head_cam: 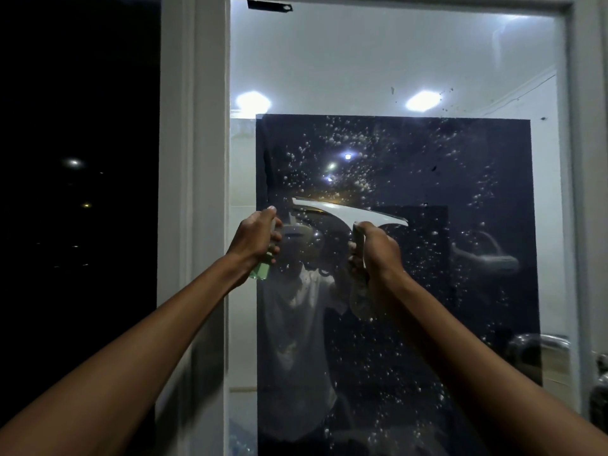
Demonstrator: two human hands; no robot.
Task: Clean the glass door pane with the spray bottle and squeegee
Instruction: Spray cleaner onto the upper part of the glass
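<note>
The glass door pane [427,258] fills the view ahead, speckled with white foam droplets. My left hand [256,238] grips a small spray bottle [261,269] with green liquid, held up near the pane's left edge. My right hand [378,251] grips the handle of a white squeegee [348,213], whose blade lies slightly tilted against the glass at mid height. A pale cloth [360,297] hangs below that hand, bunched with the handle. The pane reflects a person in a white shirt.
A white door frame [194,192] runs down the left of the pane, with a dark window beyond it. The frame's right side [582,192] stands at the far right, with a metal door handle [556,342] low on the right.
</note>
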